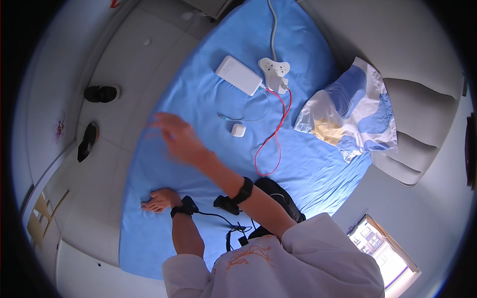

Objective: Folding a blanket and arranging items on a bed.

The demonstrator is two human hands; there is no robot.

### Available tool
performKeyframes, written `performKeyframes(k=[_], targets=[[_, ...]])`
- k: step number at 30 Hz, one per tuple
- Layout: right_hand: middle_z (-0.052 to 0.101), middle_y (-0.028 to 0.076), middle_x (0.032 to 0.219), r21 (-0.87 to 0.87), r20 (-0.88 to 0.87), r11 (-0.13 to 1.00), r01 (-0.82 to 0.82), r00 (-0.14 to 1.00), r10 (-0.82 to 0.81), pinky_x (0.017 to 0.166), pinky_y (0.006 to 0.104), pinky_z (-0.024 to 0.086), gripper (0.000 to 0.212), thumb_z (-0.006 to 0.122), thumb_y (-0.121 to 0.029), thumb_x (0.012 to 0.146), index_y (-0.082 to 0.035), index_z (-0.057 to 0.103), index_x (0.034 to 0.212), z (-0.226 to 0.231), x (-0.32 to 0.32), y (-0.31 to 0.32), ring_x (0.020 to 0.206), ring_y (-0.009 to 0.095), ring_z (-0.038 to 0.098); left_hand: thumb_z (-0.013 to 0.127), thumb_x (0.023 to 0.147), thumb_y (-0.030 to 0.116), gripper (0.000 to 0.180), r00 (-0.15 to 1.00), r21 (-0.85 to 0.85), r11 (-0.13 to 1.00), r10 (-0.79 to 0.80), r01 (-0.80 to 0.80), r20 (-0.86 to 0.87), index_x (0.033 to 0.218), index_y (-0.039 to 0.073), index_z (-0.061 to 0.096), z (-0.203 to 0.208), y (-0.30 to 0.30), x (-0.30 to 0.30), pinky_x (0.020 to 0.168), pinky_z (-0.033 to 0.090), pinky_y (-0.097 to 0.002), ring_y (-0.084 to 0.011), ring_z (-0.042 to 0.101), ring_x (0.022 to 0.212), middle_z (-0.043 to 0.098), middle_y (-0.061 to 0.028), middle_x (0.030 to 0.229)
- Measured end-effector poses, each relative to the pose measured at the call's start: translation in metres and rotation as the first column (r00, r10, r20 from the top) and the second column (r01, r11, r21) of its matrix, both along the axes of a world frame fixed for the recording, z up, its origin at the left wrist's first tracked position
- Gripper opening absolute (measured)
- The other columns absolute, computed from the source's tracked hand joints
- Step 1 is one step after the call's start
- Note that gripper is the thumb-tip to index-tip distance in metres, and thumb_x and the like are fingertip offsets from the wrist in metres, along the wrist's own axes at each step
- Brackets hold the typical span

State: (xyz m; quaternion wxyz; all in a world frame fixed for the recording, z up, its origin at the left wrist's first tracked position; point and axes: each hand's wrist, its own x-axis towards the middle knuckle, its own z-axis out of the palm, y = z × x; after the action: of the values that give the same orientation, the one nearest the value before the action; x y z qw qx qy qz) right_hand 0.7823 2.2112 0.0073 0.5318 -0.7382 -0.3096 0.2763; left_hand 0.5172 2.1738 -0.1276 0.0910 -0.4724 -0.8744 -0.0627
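Note:
My left hand (160, 200) lies on the blue bed sheet (144, 238) near the bed's left edge, fingers stretched out loosely, with nothing visible in it. My right hand (176, 138) is above the sheet farther ahead, blurred by motion, fingers apart and holding nothing that I can see. Nearest to it on the right is a small white earbud case (238, 130). Beyond that lies a white power bank (239, 75) with a short pale cable (258, 118). A white power strip (274, 70) holds a white plug adapter (282, 85), from which a red cable (279, 144) loops across the sheet.
A patterned pillow (348, 109) leans by the grey padded headboard (422, 104). Black straps with small devices (227, 203) and a black cable (238, 227) are about my wrists and lap. Two dark shoes (89, 141) stand on the tiled floor (112, 129) to the left.

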Motion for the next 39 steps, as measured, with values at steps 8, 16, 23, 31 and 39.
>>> performKeyframes(k=[8,16,23,31,39], targets=[[0.047,0.025,0.123,-0.450,0.538,0.813,0.371,0.838,-0.084,0.101,0.0467,0.032,0.032,0.054,0.000,0.078,0.006,0.049,0.109,-0.058,0.029,-0.044,0.122,0.043,0.037,0.025,0.089,0.030,0.052,0.997,0.032,0.998,0.063,-0.061,-0.051,0.135,0.009,0.033,0.000,0.001,-0.001,0.103,0.019,-0.0459,-0.0248,0.025,0.134,0.029,-0.0128,0.144],[0.063,0.015,0.093,-0.043,0.048,0.995,0.090,0.995,-0.088,0.079,0.0401,0.048,0.016,0.054,0.003,0.075,-0.002,0.061,0.088,-0.034,-0.014,0.005,0.090,0.033,0.060,0.026,0.087,0.028,0.053,0.993,0.009,0.994,0.113,-0.113,-0.035,0.135,0.008,0.033,0.001,0.001,-0.003,0.104,0.019,-0.0441,-0.0246,0.026,0.133,0.030,-0.0125,0.144],[0.065,0.016,0.088,-0.338,0.465,0.748,0.572,0.792,-0.396,0.073,0.0355,0.051,0.020,0.052,0.005,0.075,0.000,0.062,0.092,-0.056,0.086,-0.108,0.079,0.031,0.064,0.028,0.087,0.028,0.052,0.989,-0.067,0.987,0.148,-0.148,-0.002,0.134,0.007,0.034,0.001,0.001,0.007,0.102,0.022,-0.0436,-0.0253,0.029,0.130,0.032,-0.0133,0.141],[0.057,0.019,0.114,-0.266,-0.172,0.943,-0.201,0.972,0.159,0.093,0.0398,0.041,0.031,0.051,0.004,0.074,0.002,0.058,0.104,-0.021,0.091,-0.057,0.110,0.033,0.051,0.031,0.087,0.028,0.050,0.978,-0.112,0.977,0.193,-0.184,0.077,0.132,0.006,0.035,-0.003,0.001,-0.003,0.099,0.025,-0.0430,-0.0260,0.032,0.127,0.034,-0.0143,0.137],[0.041,0.018,0.125,-0.659,0.557,0.715,0.232,0.790,0.257,0.097,0.0453,0.035,0.074,0.071,-0.016,0.071,-0.001,0.032,0.133,-0.028,0.155,-0.056,0.117,0.035,0.041,0.033,0.087,0.028,0.049,0.919,-0.106,0.950,0.310,-0.293,0.245,0.130,0.004,0.037,-0.003,-0.002,-0.008,0.097,0.027,-0.0424,-0.0267,0.035,0.124,0.036,-0.0152,0.134]])
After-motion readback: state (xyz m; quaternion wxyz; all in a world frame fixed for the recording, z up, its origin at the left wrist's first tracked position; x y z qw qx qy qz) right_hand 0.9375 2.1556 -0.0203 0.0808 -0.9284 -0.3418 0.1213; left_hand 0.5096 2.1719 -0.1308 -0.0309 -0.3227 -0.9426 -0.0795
